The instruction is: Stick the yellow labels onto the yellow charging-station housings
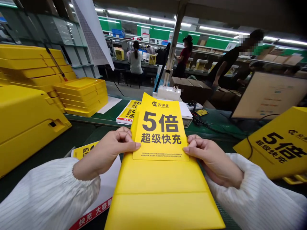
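Observation:
My left hand (pixel 112 148) and my right hand (pixel 206 156) pinch the side edges of a yellow printed card (pixel 160 127), thumbs on its face. The card bears large black "5倍 超级快充" lettering and stands tilted up. Its lower edge lies against a yellow plastic panel (pixel 163 195) that runs down towards me. The panel's lower end passes out of view. White ribbed sleeves (pixel 48 195) cover both my forearms.
Yellow plastic casings (pixel 24 127) and a stack of yellow trays (pixel 81 95) fill the left. Printed cards (pixel 127 111) lie on the green workbench (pixel 216 127) beyond. Another printed yellow panel (pixel 275 143) sits at right. Co-workers (pixel 135 59) sit and stand at benches behind.

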The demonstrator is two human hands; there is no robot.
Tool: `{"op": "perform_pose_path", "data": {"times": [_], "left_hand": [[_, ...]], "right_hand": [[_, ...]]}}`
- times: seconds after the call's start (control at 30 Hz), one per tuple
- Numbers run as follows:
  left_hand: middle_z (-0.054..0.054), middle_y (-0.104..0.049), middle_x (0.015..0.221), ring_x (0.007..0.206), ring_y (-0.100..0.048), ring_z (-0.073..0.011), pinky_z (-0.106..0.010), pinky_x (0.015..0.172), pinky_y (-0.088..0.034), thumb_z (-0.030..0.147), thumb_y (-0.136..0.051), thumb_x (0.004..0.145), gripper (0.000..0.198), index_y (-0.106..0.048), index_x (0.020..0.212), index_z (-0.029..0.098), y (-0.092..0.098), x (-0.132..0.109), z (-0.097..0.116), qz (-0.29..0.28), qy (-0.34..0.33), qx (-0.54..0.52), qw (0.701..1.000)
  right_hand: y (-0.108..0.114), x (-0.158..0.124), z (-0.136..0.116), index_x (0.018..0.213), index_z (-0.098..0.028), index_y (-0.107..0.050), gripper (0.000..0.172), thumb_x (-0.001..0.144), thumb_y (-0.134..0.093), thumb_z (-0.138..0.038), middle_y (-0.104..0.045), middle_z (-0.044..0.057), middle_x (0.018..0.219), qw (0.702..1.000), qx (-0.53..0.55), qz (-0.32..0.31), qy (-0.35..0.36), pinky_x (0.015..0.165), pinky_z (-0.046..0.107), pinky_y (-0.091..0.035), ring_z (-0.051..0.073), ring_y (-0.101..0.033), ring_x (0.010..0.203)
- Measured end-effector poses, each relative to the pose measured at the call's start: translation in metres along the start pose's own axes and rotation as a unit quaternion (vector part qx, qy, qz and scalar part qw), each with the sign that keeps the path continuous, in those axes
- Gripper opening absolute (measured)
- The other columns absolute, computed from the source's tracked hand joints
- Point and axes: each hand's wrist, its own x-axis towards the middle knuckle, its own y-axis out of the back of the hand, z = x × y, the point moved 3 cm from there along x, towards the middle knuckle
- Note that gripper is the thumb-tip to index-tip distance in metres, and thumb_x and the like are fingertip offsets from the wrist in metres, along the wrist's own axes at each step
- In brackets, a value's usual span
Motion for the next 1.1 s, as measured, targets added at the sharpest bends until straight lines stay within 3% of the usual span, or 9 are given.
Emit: {"op": "perform_pose_path", "data": {"times": [0.3,0.53,1.1], "left_hand": [[0.001,-0.041,0.075,0.065,-0.041,-0.0104,-0.026,0.057,-0.028,0.027,-0.074,0.048,0.032,-0.046,0.042,0.015,-0.0014,-0.0021,0.0036,0.014,0.01,0.005,1.0],[0.001,-0.04,0.075,0.066,-0.041,-0.0103,-0.025,0.059,-0.029,0.025,-0.075,0.049,0.031,-0.046,0.043,0.015,-0.0013,-0.0028,0.0,0.005,0.0,-0.015,1.0],[0.001,-0.042,0.073,0.067,-0.042,-0.0116,-0.026,0.058,-0.029,0.025,-0.075,0.047,0.031,-0.046,0.041,0.016,-0.001,-0.0018,0.0011,0.011,-0.002,-0.002,1.0]], "right_hand": [[0.0011,0.0027,0.0042,0.046,-0.016,-0.051,0.031,0.049,-0.08,-0.03,-0.04,0.0,0.084,0.999,0.018,-0.018,-0.03,0.068,0.027,-0.035,0.015,-0.042,0.078],[-0.0007,0.0019,0.0017,0.045,-0.016,-0.049,0.036,0.044,-0.08,-0.033,-0.041,0.001,0.081,1.0,-0.01,-0.005,-0.024,0.064,0.028,-0.036,0.016,-0.042,0.074],[0.0011,0.0028,0.0022,0.046,-0.017,-0.051,0.03,0.05,-0.078,-0.03,-0.042,0.0,0.084,1.0,-0.013,-0.018,-0.006,0.069,0.029,-0.036,0.015,-0.045,0.077]]}}
